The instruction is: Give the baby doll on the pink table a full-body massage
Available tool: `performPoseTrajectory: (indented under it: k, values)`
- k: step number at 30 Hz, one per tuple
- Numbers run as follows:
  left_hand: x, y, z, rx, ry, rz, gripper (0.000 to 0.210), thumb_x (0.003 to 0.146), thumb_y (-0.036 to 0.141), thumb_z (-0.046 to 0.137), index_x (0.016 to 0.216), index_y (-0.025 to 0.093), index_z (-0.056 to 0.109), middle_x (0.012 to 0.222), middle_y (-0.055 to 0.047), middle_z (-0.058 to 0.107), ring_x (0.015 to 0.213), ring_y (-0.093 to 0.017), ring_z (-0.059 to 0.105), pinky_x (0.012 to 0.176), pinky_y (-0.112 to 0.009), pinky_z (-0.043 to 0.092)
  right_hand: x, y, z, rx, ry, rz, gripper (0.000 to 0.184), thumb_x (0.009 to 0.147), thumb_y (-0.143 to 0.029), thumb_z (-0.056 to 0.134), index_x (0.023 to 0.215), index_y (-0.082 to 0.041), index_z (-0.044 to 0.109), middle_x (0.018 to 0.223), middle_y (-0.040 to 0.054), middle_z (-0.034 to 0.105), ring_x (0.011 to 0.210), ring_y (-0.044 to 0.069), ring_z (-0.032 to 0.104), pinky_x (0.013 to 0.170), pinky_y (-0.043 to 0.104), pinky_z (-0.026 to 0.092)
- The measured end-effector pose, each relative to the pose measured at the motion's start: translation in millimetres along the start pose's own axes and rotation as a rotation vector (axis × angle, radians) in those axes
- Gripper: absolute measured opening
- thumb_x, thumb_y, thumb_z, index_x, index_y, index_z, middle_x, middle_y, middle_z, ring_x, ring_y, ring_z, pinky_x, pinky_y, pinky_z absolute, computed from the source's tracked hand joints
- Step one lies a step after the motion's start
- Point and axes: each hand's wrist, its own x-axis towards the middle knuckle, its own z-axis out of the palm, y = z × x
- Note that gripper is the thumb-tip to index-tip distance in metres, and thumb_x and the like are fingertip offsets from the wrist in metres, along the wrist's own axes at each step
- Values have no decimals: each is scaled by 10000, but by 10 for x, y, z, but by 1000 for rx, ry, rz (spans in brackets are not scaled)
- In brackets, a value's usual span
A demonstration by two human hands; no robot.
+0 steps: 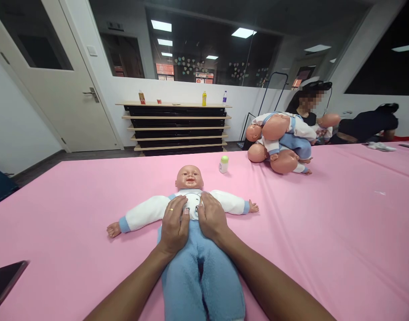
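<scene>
Baby doll [191, 209] is lying face-up mid pink table [325, 232]; no readable writing on it; long axis running away from the wearer, head far, blue legs near, arms spread sideways. Left hand [174, 225] and right hand [211, 217] are pressing flat on its chest, side by side, fingers forward, gripping nothing; forearms converging from below. Small green-capped bottle [223, 164] is standing beyond; doll pile [281, 142] far right.

This looks like a training room for infant care. Under the fingers [177, 209] a baby doll [190, 196] lies on a long table [341, 232] covered in pink cloth; well beyond the fingertips, to the right, sits a pile of dolls [281, 140]. Farther off stand low shelves [177, 127], interior glass partitions [211, 53] and a white door [57, 80].
</scene>
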Motion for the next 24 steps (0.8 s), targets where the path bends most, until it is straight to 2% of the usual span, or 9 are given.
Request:
performPoseTrajectory:
  k: [3, 6, 9, 11, 13, 16, 21, 24]
  values:
    - [-5, 27, -23, 10, -83, 114, 281, 903, 201, 434, 1121, 135, 598, 1163, -89, 593, 1147, -157, 525, 1044, -361, 439, -26, 52, 50, -14, 108, 117, 461, 929, -265, 360, 1284, -29, 538, 1297, 219, 536, 1241, 303, 488, 1088, 536, 341]
    - [22, 55, -61, 5, -282, 272, 300, 885, 177, 443, 1116, 157, 634, 1178, -79, 600, 1185, -158, 518, 1078, -369, 414, -57, 85, 59, 27, 209, 169, 478, 937, -254, 323, 1305, -13, 509, 1322, 223, 512, 1258, 299, 470, 1093, 546, 337]
    - [83, 69, -80, 43, -478, 340, 415, 896, 185, 412, 1274, 216, 579, 1283, -64, 551, 1298, -179, 441, 1130, -427, 356, -90, 96, 31, 112, 296, 67, 479, 945, -245, 296, 1351, -52, 463, 1366, 183, 484, 1297, 265, 433, 1102, 529, 346]
    - [123, 67, -72, 82, -547, 310, 462, 917, 212, 393, 1366, 253, 499, 1340, -43, 510, 1352, -186, 384, 1148, -467, 323, -106, 86, -2, 164, 308, -61, 474, 941, -230, 295, 1370, -88, 440, 1380, 153, 477, 1316, 244, 416, 1111, 515, 348]
    - [140, 51, -48, 113, -565, 247, 467, 939, 252, 383, 1400, 277, 455, 1388, -22, 466, 1383, -193, 339, 1160, -502, 289, -113, 64, -37, 201, 290, -170, 468, 933, -215, 305, 1370, -109, 437, 1377, 136, 483, 1313, 229, 420, 1116, 500, 352]
    - [109, -2, 4, 135, -469, 127, 448, 942, 257, 380, 1378, 274, 482, 1417, -15, 432, 1391, -207, 324, 1161, -526, 271, -106, 23, -82, 231, 264, -247, 443, 920, -199, 333, 1334, -124, 472, 1325, 125, 528, 1264, 216, 466, 1100, 475, 378]
    - [8, -142, 91, 92, -187, -56, 447, 860, 120, 374, 1243, 204, 590, 1323, -30, 519, 1300, -187, 426, 1140, -466, 348, -88, -36, -130, 225, 233, -278, 396, 904, -192, 363, 1258, -134, 531, 1226, 123, 591, 1167, 221, 527, 1038, 463, 426]
    - [-4, -228, 119, 68, -35, -172, 438, 827, 97, 364, 1194, 163, 594, 1233, -66, 558, 1220, -183, 476, 1111, -439, 386, -88, -61, -156, 216, 215, -336, 361, 885, -209, 402, 1202, -141, 560, 1150, 119, 620, 1113, 223, 551, 992, 450, 454]
